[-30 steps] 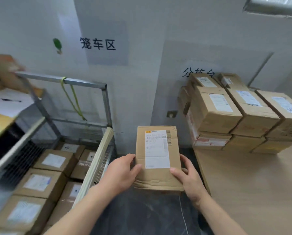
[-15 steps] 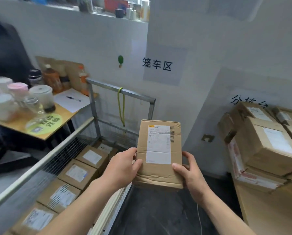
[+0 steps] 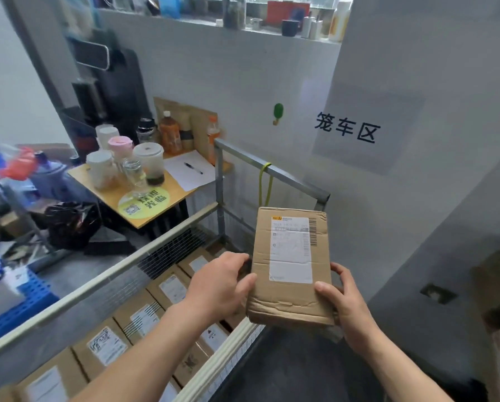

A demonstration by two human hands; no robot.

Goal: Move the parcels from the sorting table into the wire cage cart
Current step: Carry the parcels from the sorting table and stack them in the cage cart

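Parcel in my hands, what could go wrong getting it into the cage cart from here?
The left hand and right hand grip the parcel only at its crumpled near end, so the far end could tip and slip free. It hangs about over the cart's near rail; lowering it straight could snag there. The parcels in the cart would take any drop.

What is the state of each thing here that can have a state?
parcel, held in the air, label up, not yet in the wire cage cart.
left hand, grips the parcel's left edge.
right hand, grips the parcel's right edge.
wire cage cart, holds loaded parcels lying flat, labels up.
pen, lies on a paper sheet.
orange bottle, upright, capped.
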